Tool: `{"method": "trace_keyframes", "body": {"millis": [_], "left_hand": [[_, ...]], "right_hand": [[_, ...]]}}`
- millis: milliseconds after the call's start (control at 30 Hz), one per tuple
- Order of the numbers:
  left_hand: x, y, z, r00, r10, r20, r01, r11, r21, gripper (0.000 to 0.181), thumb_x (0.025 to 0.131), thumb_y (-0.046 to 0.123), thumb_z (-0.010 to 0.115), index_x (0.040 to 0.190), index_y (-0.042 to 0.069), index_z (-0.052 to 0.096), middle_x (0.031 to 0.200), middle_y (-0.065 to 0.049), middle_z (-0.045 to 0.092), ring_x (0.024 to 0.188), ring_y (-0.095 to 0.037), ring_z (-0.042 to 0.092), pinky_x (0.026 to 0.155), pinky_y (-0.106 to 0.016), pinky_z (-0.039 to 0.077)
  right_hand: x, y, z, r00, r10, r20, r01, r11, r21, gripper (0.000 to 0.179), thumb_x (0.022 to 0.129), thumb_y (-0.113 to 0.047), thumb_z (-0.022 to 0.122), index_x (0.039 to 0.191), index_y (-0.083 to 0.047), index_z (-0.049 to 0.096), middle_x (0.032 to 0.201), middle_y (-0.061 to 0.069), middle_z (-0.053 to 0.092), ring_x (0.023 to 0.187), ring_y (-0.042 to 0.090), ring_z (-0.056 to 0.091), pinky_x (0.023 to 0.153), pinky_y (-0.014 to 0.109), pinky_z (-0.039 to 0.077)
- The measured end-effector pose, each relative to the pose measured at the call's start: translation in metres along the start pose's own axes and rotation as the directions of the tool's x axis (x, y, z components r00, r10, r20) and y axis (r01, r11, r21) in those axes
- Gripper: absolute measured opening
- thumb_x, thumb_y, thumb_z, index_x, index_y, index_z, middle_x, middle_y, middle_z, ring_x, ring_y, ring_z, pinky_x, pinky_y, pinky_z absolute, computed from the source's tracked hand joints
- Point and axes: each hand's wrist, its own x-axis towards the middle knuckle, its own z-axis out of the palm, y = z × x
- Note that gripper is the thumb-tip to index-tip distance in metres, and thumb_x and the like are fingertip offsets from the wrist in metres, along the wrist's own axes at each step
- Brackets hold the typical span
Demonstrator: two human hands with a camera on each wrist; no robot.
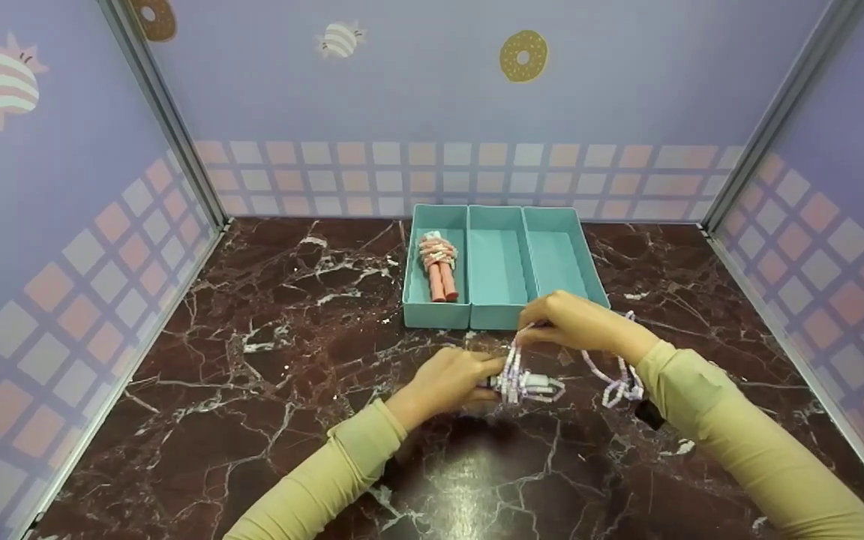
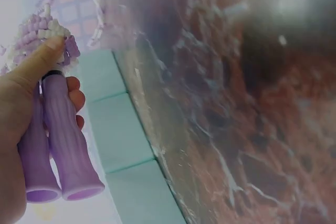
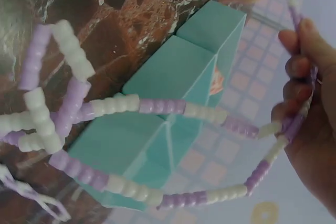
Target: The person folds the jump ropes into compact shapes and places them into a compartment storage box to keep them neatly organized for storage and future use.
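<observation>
My left hand [image 1: 447, 377] grips the two purple handles [image 2: 68, 135] of a beaded jump rope side by side, thumb pressed on the coils near their top. Purple and white beaded rope [image 2: 39, 38] is wound round that end of the handles. Up and to the right, in front of the tray, my right hand [image 1: 571, 322] holds a strand of the same rope between thumb and curled fingers. From it the loose beaded length [image 3: 163, 106] hangs in a loop, with a bunched part [image 1: 623, 394] beside the right forearm.
A teal tray [image 1: 436, 316] with three compartments stands at the back of the dark marbled table [image 1: 252, 420]. Its left compartment holds a wrapped jump rope with pink handles [image 1: 443, 283]. Patterned panels [image 1: 432, 97] enclose the table at the back and sides.
</observation>
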Motion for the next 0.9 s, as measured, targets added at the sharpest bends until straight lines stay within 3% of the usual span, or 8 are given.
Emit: {"method": "trace_keyframes", "body": {"millis": [133, 300, 400, 500, 600, 700, 767, 900], "left_hand": [[-0.001, 0.003, -0.01, 0.999, -0.018, -0.038, 0.014, 0.995, -0.101, 0.052, 0.082, 0.046, 0.072, 0.124, 0.019, 0.063, 0.096, 0.002, 0.074, 0.07, -0.012, 0.068, 0.064, -0.026, 0.056], [0.002, 0.005, -0.019, 0.992, -0.106, -0.067, 0.082, 0.954, -0.287, 0.056, 0.083, 0.035, 0.075, 0.132, 0.01, 0.059, 0.116, -0.006, 0.073, 0.097, -0.018, 0.072, 0.088, -0.027, 0.058], [0.004, 0.005, -0.021, 0.98, -0.167, -0.111, 0.121, 0.935, -0.334, 0.056, 0.083, 0.029, 0.076, 0.131, 0.005, 0.06, 0.12, -0.01, 0.072, 0.105, -0.022, 0.071, 0.094, -0.028, 0.056], [0.006, 0.004, -0.022, 0.956, -0.236, -0.172, 0.162, 0.92, -0.357, 0.057, 0.081, 0.024, 0.078, 0.131, 0.002, 0.06, 0.119, -0.013, 0.072, 0.105, -0.024, 0.072, 0.094, -0.029, 0.057], [0.008, 0.003, -0.023, 0.915, -0.326, -0.237, 0.209, 0.886, -0.413, 0.055, 0.08, 0.023, 0.08, 0.127, 0.0, 0.062, 0.116, -0.015, 0.073, 0.102, -0.025, 0.072, 0.093, -0.029, 0.057], [0.011, 0.002, -0.022, 0.856, -0.431, -0.285, 0.253, 0.83, -0.496, 0.054, 0.078, 0.022, 0.081, 0.124, -0.001, 0.064, 0.112, -0.017, 0.073, 0.1, -0.026, 0.073, 0.092, -0.031, 0.058], [0.013, 0.0, -0.021, 0.811, -0.504, -0.299, 0.282, 0.783, -0.555, 0.063, 0.077, 0.021, 0.082, 0.131, -0.002, 0.059, 0.112, -0.019, 0.073, 0.098, -0.027, 0.073, 0.091, -0.032, 0.058], [0.016, -0.005, -0.017, 0.741, -0.608, -0.284, 0.321, 0.692, -0.647, 0.08, 0.076, 0.026, 0.083, 0.146, 0.009, 0.048, 0.118, -0.021, 0.071, 0.097, -0.028, 0.073, 0.09, -0.035, 0.058]], "right_hand": [[-0.002, 0.016, 0.006, 0.997, 0.078, 0.011, -0.079, 0.971, 0.224, 0.018, 0.096, -0.028, 0.063, 0.095, -0.015, 0.075, 0.091, 0.0, 0.076, 0.079, 0.016, 0.069, 0.078, 0.025, 0.056], [-0.005, 0.028, 0.019, 0.975, 0.223, 0.005, -0.199, 0.859, 0.473, 0.018, 0.096, -0.023, 0.062, 0.1, -0.009, 0.074, 0.097, 0.006, 0.075, 0.086, 0.016, 0.067, 0.082, 0.021, 0.052], [-0.003, 0.031, 0.028, 0.968, 0.248, -0.028, -0.184, 0.784, 0.593, 0.019, 0.099, -0.018, 0.058, 0.098, -0.004, 0.072, 0.09, 0.003, 0.072, 0.079, 0.009, 0.062, 0.074, 0.018, 0.05], [-0.002, 0.032, 0.04, 0.964, 0.248, -0.093, -0.117, 0.714, 0.69, 0.018, 0.101, -0.013, 0.053, 0.094, -0.008, 0.069, 0.085, -0.007, 0.066, 0.074, 0.003, 0.056, 0.066, 0.016, 0.047], [-0.001, 0.031, 0.052, 0.939, 0.323, -0.12, -0.119, 0.631, 0.767, 0.019, 0.099, -0.009, 0.051, 0.09, -0.017, 0.066, 0.076, -0.012, 0.061, 0.066, 0.001, 0.05, 0.059, 0.015, 0.043], [0.002, 0.026, 0.064, 0.9, 0.41, -0.146, -0.144, 0.598, 0.788, 0.023, 0.1, -0.007, 0.048, 0.086, -0.018, 0.063, 0.065, -0.012, 0.052, 0.057, 0.002, 0.044, 0.053, 0.016, 0.037], [0.005, 0.021, 0.071, 0.881, 0.437, -0.18, -0.147, 0.616, 0.774, 0.025, 0.102, -0.004, 0.044, 0.086, -0.012, 0.061, 0.062, -0.012, 0.046, 0.054, 0.001, 0.039, 0.051, 0.016, 0.033], [0.009, 0.013, 0.081, 0.872, 0.398, -0.286, -0.109, 0.726, 0.679, 0.023, 0.104, -0.006, 0.043, 0.099, 0.003, 0.063, 0.071, -0.005, 0.05, 0.061, 0.001, 0.045, 0.056, 0.017, 0.038]]}}
